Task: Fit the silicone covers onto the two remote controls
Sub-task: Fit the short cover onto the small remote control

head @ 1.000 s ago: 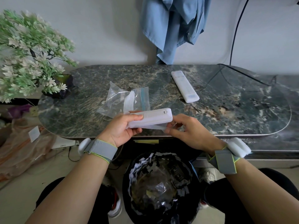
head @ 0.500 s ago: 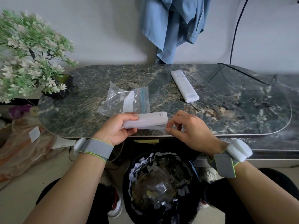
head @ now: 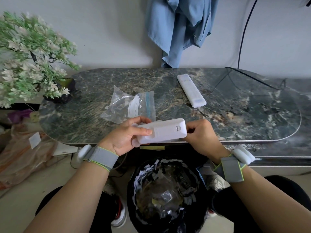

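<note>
A white remote control [head: 165,131] is held level over the near edge of the marble table [head: 235,118], its back side with the battery latch facing up. My left hand [head: 125,136] grips its left end, thumb lying across the top. My right hand [head: 201,133] curls round its right end, fingers mostly hidden behind it. Whether a silicone cover is on it cannot be told. A second white remote [head: 191,90] lies face up at the back of the table. A clear plastic bag [head: 129,105] holding a whitish cover sits just beyond my left hand.
A potted plant with white flowers [head: 32,56] stands at the table's left end. A black bin full of scraps [head: 168,194] sits below my hands. A blue garment [head: 180,26] hangs on the wall behind, and a black cable [head: 242,39] runs down at the right.
The remote has been rolled over in my hands, so its back now faces up. My right hand has closed in on its right end.
</note>
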The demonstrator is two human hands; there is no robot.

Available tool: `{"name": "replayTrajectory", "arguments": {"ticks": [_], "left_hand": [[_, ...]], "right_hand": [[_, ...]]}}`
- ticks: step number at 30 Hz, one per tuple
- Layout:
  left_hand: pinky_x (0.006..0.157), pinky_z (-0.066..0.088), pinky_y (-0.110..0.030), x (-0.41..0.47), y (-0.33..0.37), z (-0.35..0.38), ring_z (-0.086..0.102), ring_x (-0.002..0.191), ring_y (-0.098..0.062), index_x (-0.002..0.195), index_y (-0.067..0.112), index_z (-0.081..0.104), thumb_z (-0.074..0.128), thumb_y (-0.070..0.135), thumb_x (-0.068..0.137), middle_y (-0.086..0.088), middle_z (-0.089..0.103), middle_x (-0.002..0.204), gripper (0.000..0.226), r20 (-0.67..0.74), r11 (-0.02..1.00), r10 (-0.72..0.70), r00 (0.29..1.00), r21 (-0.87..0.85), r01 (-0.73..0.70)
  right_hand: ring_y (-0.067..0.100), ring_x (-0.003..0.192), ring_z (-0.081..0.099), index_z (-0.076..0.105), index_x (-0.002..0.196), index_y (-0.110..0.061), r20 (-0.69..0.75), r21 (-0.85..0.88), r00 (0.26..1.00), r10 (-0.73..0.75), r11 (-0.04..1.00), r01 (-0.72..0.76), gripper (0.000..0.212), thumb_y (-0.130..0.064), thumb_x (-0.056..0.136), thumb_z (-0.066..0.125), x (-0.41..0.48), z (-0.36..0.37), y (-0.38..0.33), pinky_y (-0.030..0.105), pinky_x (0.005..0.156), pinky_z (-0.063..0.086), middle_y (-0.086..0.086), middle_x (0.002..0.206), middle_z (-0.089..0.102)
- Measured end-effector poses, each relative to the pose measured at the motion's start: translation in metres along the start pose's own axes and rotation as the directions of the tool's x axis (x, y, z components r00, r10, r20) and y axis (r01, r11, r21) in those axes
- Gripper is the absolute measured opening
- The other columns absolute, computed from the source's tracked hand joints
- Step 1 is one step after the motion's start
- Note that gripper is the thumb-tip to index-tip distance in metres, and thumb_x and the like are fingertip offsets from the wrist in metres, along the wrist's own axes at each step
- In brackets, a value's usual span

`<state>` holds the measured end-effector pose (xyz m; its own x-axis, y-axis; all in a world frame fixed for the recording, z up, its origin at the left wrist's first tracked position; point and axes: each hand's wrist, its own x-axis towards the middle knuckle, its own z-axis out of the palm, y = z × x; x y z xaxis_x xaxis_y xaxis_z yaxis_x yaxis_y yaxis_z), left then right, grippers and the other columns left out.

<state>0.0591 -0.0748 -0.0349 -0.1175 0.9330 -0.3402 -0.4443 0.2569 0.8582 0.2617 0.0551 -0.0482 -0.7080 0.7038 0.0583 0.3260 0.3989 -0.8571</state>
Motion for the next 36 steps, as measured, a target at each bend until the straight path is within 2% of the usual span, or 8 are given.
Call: {"name": "replayTrajectory", "arguments": {"ticks": [6,8,11,15,18,24,29,36], "left_hand": [[0.037,0.033,-0.016,0.000,-0.007,0.009,0.056,0.055,-0.009,0.084,0.011,0.057,0.082,0.007,0.062,-0.001,0.062,0.067,0.034,-0.101,0.977,0.024,0.995,0.215,-0.001],[0.037,0.029,-0.016,0.001,-0.009,0.013,0.057,0.058,-0.012,0.093,0.009,0.059,0.083,0.016,0.064,-0.002,0.065,0.072,0.038,-0.125,0.970,0.008,0.992,0.241,0.022],[0.046,0.040,-0.021,0.003,-0.012,0.020,0.062,0.068,-0.014,0.103,0.003,0.065,0.082,0.027,0.067,0.000,0.069,0.077,0.047,-0.124,0.960,-0.009,0.992,0.278,0.043],[0.041,0.042,-0.016,0.003,-0.012,0.026,0.062,0.058,-0.012,0.101,-0.003,0.065,0.074,0.015,0.075,0.000,0.068,0.067,0.033,-0.127,0.959,-0.003,0.992,0.282,0.039],[0.041,0.042,-0.014,0.003,-0.012,0.027,0.062,0.054,-0.009,0.101,-0.004,0.063,0.073,0.005,0.077,0.002,0.067,0.063,0.028,-0.121,0.949,0.002,0.993,0.315,0.037],[0.057,0.050,-0.021,0.005,-0.013,0.021,0.064,0.066,-0.015,0.100,-0.003,0.064,0.078,0.010,0.071,-0.005,0.069,0.072,0.034,-0.083,0.915,-0.007,0.997,0.402,0.040],[0.064,0.051,-0.027,0.005,-0.014,0.020,0.066,0.072,-0.020,0.099,-0.002,0.066,0.081,0.013,0.070,-0.015,0.070,0.080,0.036,-0.105,0.882,0.024,0.994,0.471,0.028],[0.070,0.053,-0.038,0.006,-0.017,0.017,0.069,0.077,-0.029,0.096,0.010,0.069,0.084,0.021,0.069,-0.021,0.072,0.091,0.033,-0.176,0.826,0.139,0.975,0.564,-0.016]], "right_hand": [[0.009,0.054,0.051,0.067,0.064,-0.006,-0.133,-0.097,0.990,0.049,0.993,-0.062,0.013,-0.011,0.070,0.078,0.002,0.001,-0.004,0.034,0.054,0.047,0.008,0.061,0.067],[0.003,0.052,0.048,0.065,0.066,-0.010,-0.157,-0.113,0.987,0.020,0.993,-0.038,0.014,-0.010,0.070,0.078,0.001,0.003,-0.007,0.026,0.052,0.042,0.001,0.060,0.064],[0.002,0.053,0.051,0.065,0.069,-0.014,-0.174,-0.109,0.985,-0.013,0.994,-0.006,0.012,-0.010,0.071,0.076,-0.001,0.006,-0.012,0.016,0.053,0.041,-0.007,0.061,0.062],[0.001,0.054,0.055,0.069,0.069,-0.019,-0.211,-0.190,0.977,-0.019,0.982,-0.022,0.009,-0.019,0.076,0.074,0.000,0.005,-0.010,0.012,0.054,0.040,-0.012,0.060,0.064],[0.002,0.051,0.054,0.068,0.063,-0.020,-0.220,-0.259,0.975,-0.025,0.965,-0.033,0.016,-0.022,0.078,0.073,0.001,0.000,-0.008,0.013,0.051,0.038,-0.014,0.054,0.061],[0.010,0.052,0.063,0.073,0.069,-0.014,-0.244,-0.186,0.970,-0.017,0.982,-0.030,0.012,-0.016,0.080,0.073,0.000,-0.007,-0.012,0.028,0.058,0.053,-0.004,0.055,0.067],[0.014,0.055,0.064,0.072,0.070,-0.013,-0.244,-0.180,0.969,-0.032,0.984,-0.013,0.011,-0.014,0.080,0.073,-0.003,-0.010,-0.014,0.034,0.059,0.054,-0.004,0.056,0.067],[0.004,0.050,0.058,0.072,0.068,-0.015,-0.165,-0.201,0.986,-0.006,0.979,-0.027,0.012,-0.016,0.080,0.073,-0.005,-0.007,-0.019,0.021,0.056,0.049,-0.007,0.054,0.065]]}}
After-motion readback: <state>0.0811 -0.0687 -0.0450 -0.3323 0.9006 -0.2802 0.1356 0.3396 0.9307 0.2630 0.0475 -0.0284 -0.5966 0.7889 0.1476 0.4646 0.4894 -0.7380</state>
